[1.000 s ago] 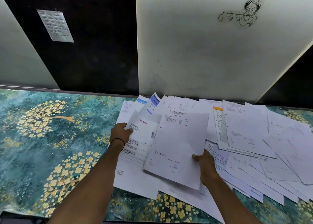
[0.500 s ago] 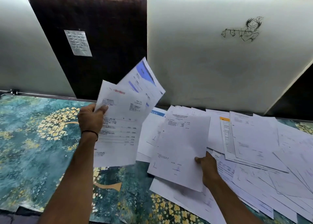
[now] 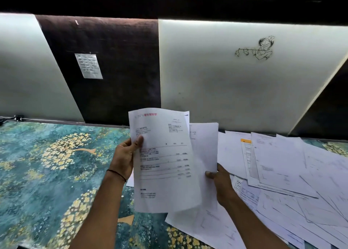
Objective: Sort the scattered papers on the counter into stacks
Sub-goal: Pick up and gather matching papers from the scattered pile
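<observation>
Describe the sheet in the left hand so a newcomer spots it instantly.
Start at the teal floral counter. Above its middle, the left hand pinches the front sheet by its left edge. Only it has a pink-red heading; the right hand holds the plain sheet behind.

White printed paper sheet with red heading (image 3: pixel 162 160) stood upright over the teal flowered counter (image 3: pixel 37 173), left hand's (image 3: pixel 123 160) thumb on its left edge. Right of those fingers, the right hand (image 3: pixel 223 182) pinched a plain white sheet (image 3: pixel 207 147) behind it. Scattered white papers (image 3: pixel 278 166) lay right of the right fingers, before the white wall panel (image 3: pixel 226 88).
</observation>
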